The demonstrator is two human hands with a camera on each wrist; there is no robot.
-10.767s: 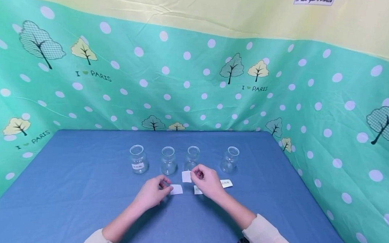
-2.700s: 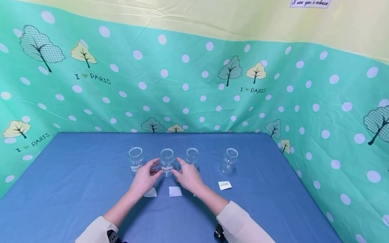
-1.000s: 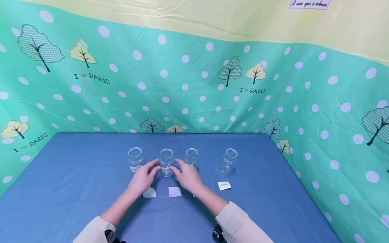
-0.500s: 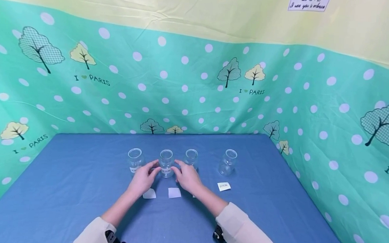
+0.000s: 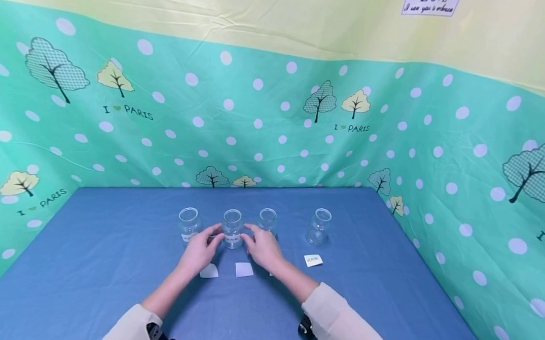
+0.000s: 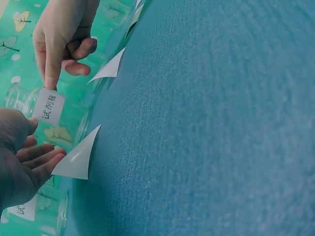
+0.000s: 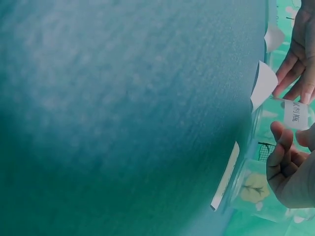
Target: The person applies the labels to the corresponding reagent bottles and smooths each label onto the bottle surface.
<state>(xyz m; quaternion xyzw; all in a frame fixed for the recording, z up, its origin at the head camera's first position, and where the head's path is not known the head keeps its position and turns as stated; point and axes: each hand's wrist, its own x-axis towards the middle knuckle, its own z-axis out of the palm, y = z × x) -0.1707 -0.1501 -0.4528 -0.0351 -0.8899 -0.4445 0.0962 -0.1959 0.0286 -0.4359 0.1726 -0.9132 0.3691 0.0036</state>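
Note:
The second glass jar from the left [image 5: 233, 219] stands upright on the blue cloth, with a white label [image 6: 49, 106] bearing printed characters on its front. My left hand [image 5: 199, 250] holds the jar's left side, its thumb at one end of the label. On the opposite side my right hand [image 5: 263, 248] holds the jar, with its thumb at the label's other end. In the right wrist view, the remaining fingers of the right hand [image 7: 293, 169] are curled beside the jar. The leftmost jar [image 5: 189, 217] also carries a label, partly hidden by my left hand.
Two unlabelled jars stand to the right: one [image 5: 268, 218] partly behind my right hand, another [image 5: 319, 228] farther off. Blank white paper pieces [image 5: 244, 269] [image 5: 209, 271] lie in front. A printed label [image 5: 313, 260] lies at right; another piece is mostly covered by my right forearm.
Earlier, my hands handled paper pieces in front of the jars; the second jar had no label. Now it bears one, and both hands are at that jar. Over the last second they barely move.

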